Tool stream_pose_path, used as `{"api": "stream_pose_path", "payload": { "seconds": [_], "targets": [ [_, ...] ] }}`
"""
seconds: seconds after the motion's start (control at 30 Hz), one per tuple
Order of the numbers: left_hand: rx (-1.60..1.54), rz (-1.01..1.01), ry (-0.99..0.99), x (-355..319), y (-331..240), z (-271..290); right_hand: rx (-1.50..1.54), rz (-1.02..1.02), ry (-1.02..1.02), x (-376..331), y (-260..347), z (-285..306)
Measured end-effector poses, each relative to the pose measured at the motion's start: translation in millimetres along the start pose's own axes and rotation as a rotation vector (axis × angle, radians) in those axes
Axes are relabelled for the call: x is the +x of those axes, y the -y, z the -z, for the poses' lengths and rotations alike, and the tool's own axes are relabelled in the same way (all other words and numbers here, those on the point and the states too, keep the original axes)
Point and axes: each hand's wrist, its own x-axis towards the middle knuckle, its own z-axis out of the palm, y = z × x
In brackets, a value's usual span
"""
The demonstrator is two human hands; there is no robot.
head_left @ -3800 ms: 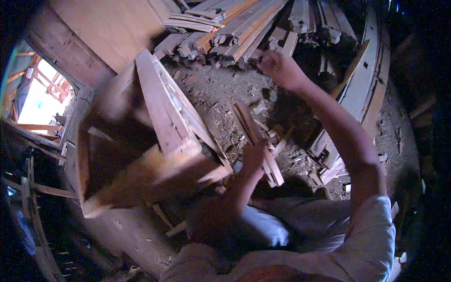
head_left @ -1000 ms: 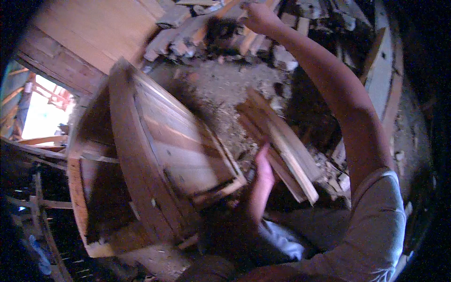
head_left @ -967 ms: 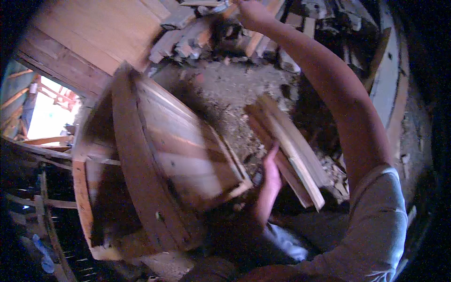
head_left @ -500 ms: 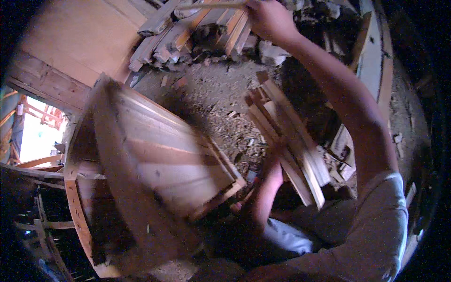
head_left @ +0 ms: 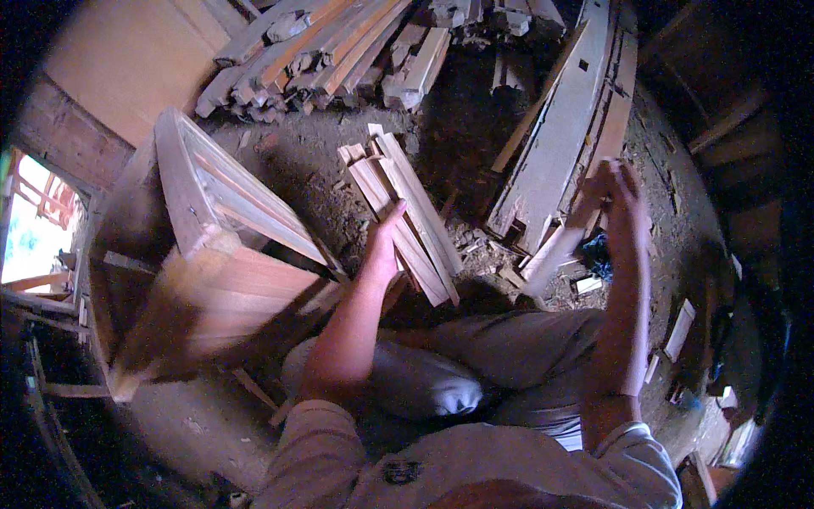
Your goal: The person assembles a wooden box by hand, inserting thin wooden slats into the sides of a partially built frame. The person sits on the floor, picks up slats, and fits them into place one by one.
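Several wood strips (head_left: 422,219), clamped in the left hand (head_left: 383,248) between the wooden frame (head_left: 246,284) and grey plank (head_left: 564,127), could slip apart, their ends being uneven, if the blurred wood piece (head_left: 555,257), seemingly gripped by the right hand (head_left: 619,187), knocks them.

Matt, smooth-looking wooden strips (head_left: 424,225) (the shirt (head_left: 500,462), matt cloth)

From my end, I see the frame (head_left: 246,288) on the left and stacked boards (head_left: 297,68) on the far side. Between the frame and the right-hand plank (head_left: 560,127), slats (head_left: 420,204) sit in the left hand (head_left: 386,246).
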Motion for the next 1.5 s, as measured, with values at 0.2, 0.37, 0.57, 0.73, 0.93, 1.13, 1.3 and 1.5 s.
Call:
{"api": "stream_pose_path", "payload": {
  "seconds": [0.2, 0.37, 0.57, 0.73, 0.93, 1.13, 1.3, 1.5],
  "targets": [
    [0.030, -0.025, 0.051, -10.3, -1.3, -5.5, 0.313, -0.268, 0.355, -29.4, -85.1, -126.3],
    [0.152, -0.082, 0.077, -18.7, 8.7, -16.5, 0.057, -0.083, 0.491, -51.8, -100.6, -167.4],
    [0.143, -0.054, 0.054, -4.1, 29.7, -3.1, -0.065, -0.037, 0.517, -57.1, -114.6, -176.9],
    [0.642, -0.218, -0.218, -13.2, 19.8, -27.0, -0.304, 0.127, 0.592, -62.0, -118.6, -173.0],
    [0.287, -0.022, -0.164, -9.3, 20.3, -13.9, -0.286, -0.156, 0.492, -60.5, -100.4, -171.5],
    [0.105, 0.051, 0.067, -11.2, 2.4, -9.2, -0.344, -0.066, 0.425, -56.9, -116.7, -168.2],
    [0.229, 0.003, -0.014, -28.8, -1.4, -27.8, -0.114, -0.084, 0.589, -62.3, -77.1, -170.8],
    [0.126, 0.186, 0.086, -10.1, 20.4, -6.3, -0.373, 0.331, 0.325, -69.4, -82.6, -166.2]
  ]
}}
